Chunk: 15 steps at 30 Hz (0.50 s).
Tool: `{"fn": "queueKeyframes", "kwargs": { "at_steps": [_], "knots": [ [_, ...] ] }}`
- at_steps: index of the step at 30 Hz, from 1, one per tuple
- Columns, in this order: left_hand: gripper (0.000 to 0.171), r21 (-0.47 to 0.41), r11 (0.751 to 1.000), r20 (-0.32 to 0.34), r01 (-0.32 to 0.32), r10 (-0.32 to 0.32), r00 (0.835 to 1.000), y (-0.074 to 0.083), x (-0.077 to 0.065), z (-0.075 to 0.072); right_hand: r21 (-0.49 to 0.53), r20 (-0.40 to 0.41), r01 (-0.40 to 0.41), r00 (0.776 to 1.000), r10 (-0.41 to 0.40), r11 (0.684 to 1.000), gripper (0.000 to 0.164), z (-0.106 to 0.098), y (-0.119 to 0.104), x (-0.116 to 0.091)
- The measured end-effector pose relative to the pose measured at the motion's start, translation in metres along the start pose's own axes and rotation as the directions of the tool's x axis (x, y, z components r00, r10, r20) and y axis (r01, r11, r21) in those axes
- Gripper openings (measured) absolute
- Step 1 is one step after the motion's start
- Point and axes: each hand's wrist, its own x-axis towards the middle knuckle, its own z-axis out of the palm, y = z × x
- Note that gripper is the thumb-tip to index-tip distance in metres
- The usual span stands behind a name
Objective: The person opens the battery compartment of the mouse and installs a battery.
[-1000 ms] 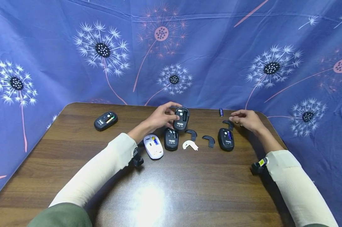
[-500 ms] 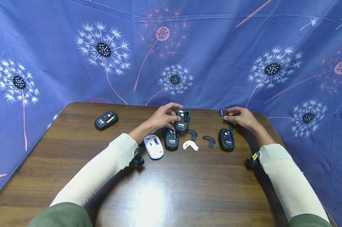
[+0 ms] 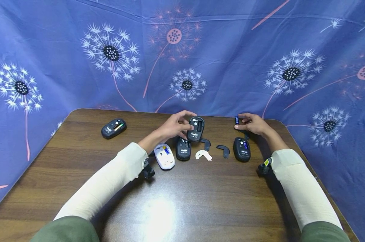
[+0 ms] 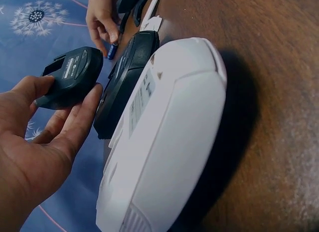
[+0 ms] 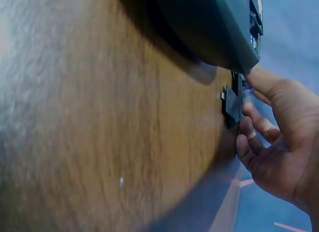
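My left hand [image 3: 174, 127] holds a black computer mouse [image 3: 196, 128] up off the table, its underside showing with an uncovered battery slot. In the left wrist view the thumb lies on that mouse's [image 4: 75, 75] underside and fingers support it from below. At the far edge of the table, my right hand [image 3: 253, 124] pinches a small blue battery [image 3: 237, 120] between thumb and index finger. Just under this hand lies a black curved battery cover [image 3: 245, 133], seen also as a dark cover [image 5: 231, 105] in the right wrist view. Nearby is a black mouse [image 3: 241, 149] with a blue battery inside.
A white mouse [image 3: 164, 156] and a black mouse [image 3: 183, 148] lie upturned below my left hand. Loose covers, one white [image 3: 203, 155] and two black [image 3: 223, 151], lie mid-table. Another black mouse [image 3: 113, 128] rests far left. A patterned blue cloth [image 3: 218, 67] hangs behind the table.
My right hand has moved left from beside the black cover to the blue battery, and its thumb and index finger have closed on it. The left hand keeps holding the mouse nearly still.
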Motion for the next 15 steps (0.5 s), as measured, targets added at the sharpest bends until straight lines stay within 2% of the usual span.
{"fn": "queueKeyframes", "kwargs": {
  "at_steps": [4,10,15],
  "knots": [
    [0.055,-0.003,1.000,-0.001,0.005,-0.005,1.000,0.0000,-0.0002,0.0000,-0.039,-0.007,0.007,1.000,-0.008,0.999,0.076,0.0017,-0.0007,0.0027],
    [0.055,-0.009,1.000,-0.001,0.012,-0.012,1.000,-0.0009,0.0003,-0.0029,-0.041,-0.022,0.014,1.000,-0.015,0.999,0.065,0.0030,-0.0023,0.0032],
    [0.054,-0.001,1.000,-0.006,0.003,-0.003,1.000,-0.0013,0.0006,-0.0058,-0.023,-0.083,0.045,0.995,-0.046,0.999,0.063,0.0028,-0.0073,-0.0010]
  ]
}}
